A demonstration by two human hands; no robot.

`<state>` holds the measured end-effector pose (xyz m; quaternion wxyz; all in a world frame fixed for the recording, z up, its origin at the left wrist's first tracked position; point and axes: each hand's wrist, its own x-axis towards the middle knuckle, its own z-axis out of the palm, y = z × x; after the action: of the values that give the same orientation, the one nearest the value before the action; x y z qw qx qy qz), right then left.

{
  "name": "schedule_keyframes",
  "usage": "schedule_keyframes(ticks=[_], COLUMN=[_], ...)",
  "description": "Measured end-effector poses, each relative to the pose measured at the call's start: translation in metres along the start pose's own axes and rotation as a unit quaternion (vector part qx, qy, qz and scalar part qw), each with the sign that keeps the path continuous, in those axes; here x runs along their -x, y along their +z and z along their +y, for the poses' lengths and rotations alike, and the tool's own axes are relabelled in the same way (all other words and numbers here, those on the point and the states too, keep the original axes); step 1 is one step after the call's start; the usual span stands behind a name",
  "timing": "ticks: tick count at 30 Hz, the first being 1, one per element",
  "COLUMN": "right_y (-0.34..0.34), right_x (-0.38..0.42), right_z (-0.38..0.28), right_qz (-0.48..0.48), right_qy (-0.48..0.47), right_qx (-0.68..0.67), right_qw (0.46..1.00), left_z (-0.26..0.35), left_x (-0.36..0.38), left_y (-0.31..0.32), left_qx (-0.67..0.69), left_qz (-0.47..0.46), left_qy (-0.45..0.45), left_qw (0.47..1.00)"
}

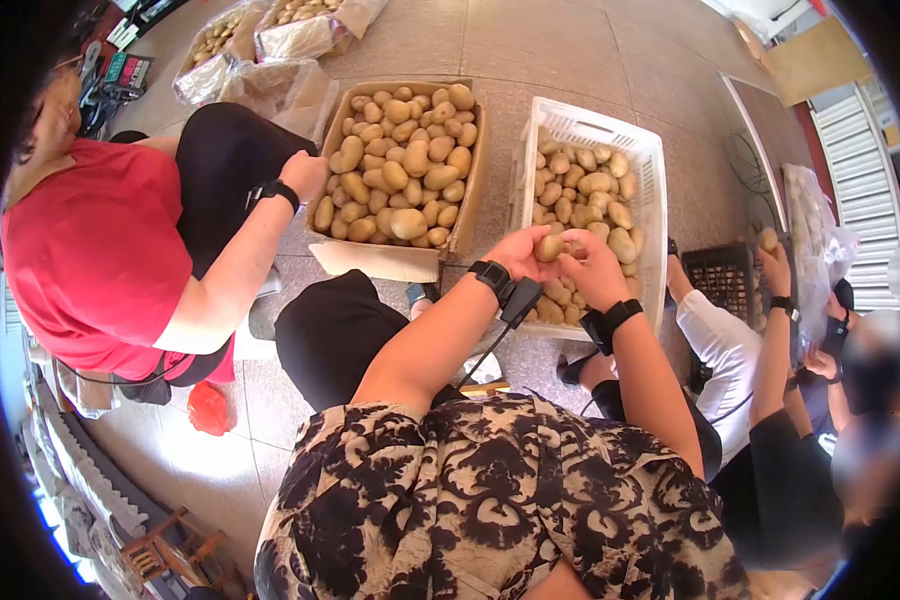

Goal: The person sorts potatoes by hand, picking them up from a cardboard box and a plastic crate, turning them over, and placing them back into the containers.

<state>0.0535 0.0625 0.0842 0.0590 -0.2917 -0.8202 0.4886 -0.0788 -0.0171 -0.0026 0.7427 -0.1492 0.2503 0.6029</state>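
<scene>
Left hand [518, 252] grips potato [549, 248] above crate [598, 118]; right hand [597, 272] close beside, its grip I cannot tell. Potato may slip onto pile [598, 183] below, if hold on round skin is loose.

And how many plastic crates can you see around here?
2: a white crate holding potatoes, right of the large cardboard box, and a black crate farther right, beside a co-worker's arm. Others may be hidden.
</scene>
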Motion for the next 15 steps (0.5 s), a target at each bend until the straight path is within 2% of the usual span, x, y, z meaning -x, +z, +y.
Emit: schedule_keyframes(ticks=[1,3,5,7,8,10,11,13,14,15], right_y=[0.002,0.003,0.000,-0.001,0.000,0.003,0.004,0.006,0.007,0.008], right_x=[0.000,0.004,0.008,0.012,0.014,0.021,0.023,0.027,0.031,0.034], right_z=[-0.002,-0.006,-0.002,0.012,0.021,0.041,0.051,0.067,0.075,0.077], right_qz=[-0.004,0.053,0.058,0.025,0.024,-0.013,-0.013,-0.094,-0.101,-0.101], right_qy=[-0.002,0.031,0.038,0.044,0.043,0.060,0.059,0.142,0.132,0.130], right_qx=[0.000,-0.083,-0.059,0.060,0.062,0.111,0.113,0.184,0.165,0.165], right_qw=[1.000,0.995,0.996,0.997,0.997,0.992,0.992,0.968,0.972,0.972], left_z=[0.003,0.007,0.012,0.018,0.022,0.033,0.041,0.057,0.063,0.069], left_x=[0.000,0.001,0.007,0.009,0.010,0.012,0.013,0.015,0.018,0.024], left_y=[-0.003,-0.004,-0.002,-0.004,-0.004,-0.007,-0.010,-0.025,-0.030,-0.033], left_qx=[0.036,0.040,0.043,0.083,0.084,0.145,0.146,0.222,0.222,0.254], left_qz=[-0.034,-0.036,-0.040,-0.056,-0.057,0.039,0.038,0.108,0.107,0.116], left_qy=[0.004,0.023,0.039,0.068,0.070,0.138,0.139,0.194,0.196,0.259], left_qw=[0.999,0.998,0.997,0.993,0.992,0.979,0.979,0.949,0.949,0.925])
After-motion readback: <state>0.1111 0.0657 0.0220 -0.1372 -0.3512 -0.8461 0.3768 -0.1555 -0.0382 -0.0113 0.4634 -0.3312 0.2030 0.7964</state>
